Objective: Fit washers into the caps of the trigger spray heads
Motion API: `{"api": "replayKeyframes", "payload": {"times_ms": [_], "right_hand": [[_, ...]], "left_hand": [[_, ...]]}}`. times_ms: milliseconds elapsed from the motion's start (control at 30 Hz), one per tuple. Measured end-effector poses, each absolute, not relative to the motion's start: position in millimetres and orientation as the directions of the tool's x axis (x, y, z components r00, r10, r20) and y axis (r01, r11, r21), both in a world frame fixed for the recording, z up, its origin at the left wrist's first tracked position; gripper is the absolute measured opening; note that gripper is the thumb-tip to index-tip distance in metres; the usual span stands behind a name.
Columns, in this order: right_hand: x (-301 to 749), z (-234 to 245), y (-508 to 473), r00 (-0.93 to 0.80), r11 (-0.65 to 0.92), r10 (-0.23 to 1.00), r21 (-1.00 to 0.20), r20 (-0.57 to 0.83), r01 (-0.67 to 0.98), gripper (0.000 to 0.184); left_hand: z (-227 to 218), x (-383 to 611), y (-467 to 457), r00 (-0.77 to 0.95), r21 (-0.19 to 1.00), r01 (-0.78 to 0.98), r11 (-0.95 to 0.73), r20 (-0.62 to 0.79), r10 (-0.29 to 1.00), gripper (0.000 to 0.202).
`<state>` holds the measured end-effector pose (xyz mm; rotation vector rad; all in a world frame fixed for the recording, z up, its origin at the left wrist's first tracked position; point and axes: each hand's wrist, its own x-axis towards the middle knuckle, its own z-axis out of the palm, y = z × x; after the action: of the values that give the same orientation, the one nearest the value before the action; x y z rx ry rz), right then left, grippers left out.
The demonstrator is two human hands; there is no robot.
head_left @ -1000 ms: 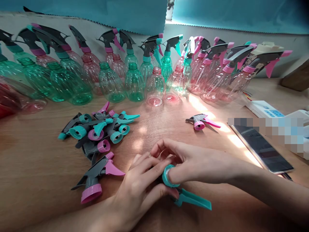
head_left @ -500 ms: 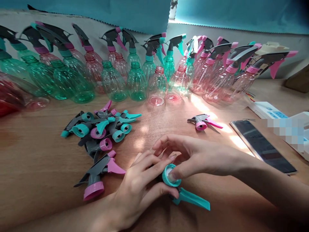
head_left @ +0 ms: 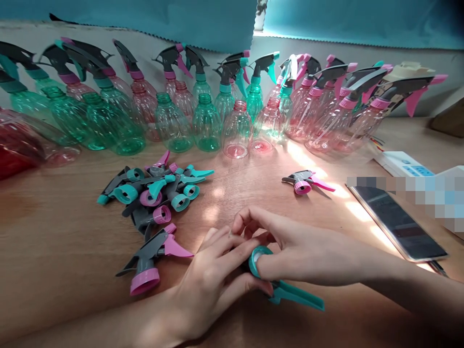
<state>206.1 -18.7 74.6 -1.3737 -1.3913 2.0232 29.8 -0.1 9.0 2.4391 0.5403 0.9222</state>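
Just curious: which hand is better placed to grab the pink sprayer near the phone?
Probably the right hand: it's nearer the pink sprayer, though it also touches the teal sprayer the left hand holds.

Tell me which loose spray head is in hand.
The teal head in the left hand, with the right hand at its collar; the other loose heads lie on the table.

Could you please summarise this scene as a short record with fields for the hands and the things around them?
Left hand: grips a teal-collared spray head
Right hand: thumb at the opening of the collar
Left of the hands: cluster of loose spray heads, collars pink or teal
Beyond right hand: one pink-collared spray head, lying apart
Far right: dark-screened phone
Back: standing green and pink bottles, some open, others carrying sprayers
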Motion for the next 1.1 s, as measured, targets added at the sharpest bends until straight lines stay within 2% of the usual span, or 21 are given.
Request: {"api": "replayKeyframes", "payload": {"times_ms": [233,500,733,967,1100], "right_hand": [[211,76,-16,-0.543,-0.439,0.722,-0.890,-0.429,0.120,0.044],[212,76,-15,-0.522,-0.405,0.745,-0.903,-0.416,0.142,0.047],[211,72,-11,-0.498,-0.343,0.766,-0.914,-0.407,0.219,0.040],[209,50,-6,-0.544,-0.512,0.722,-0.859,-0.427,-0.007,0.044],[206,40,-5,-0.515,-0.526,0.744,-0.849,-0.426,-0.058,0.042]], "left_hand": [[6,31,1,0.667,0.559,0.157,-0.814,0.548,0.504,0.030],[2,28,0,0.696,0.583,0.176,-0.793,0.496,0.519,0.027],[1,28,-1,0.710,0.598,0.192,-0.778,0.463,0.531,0.024],[1,30,-1,0.715,0.590,0.233,-0.773,0.435,0.548,0.023],[2,32,-3,0.727,0.546,0.296,-0.783,0.403,0.556,0.020]]}}
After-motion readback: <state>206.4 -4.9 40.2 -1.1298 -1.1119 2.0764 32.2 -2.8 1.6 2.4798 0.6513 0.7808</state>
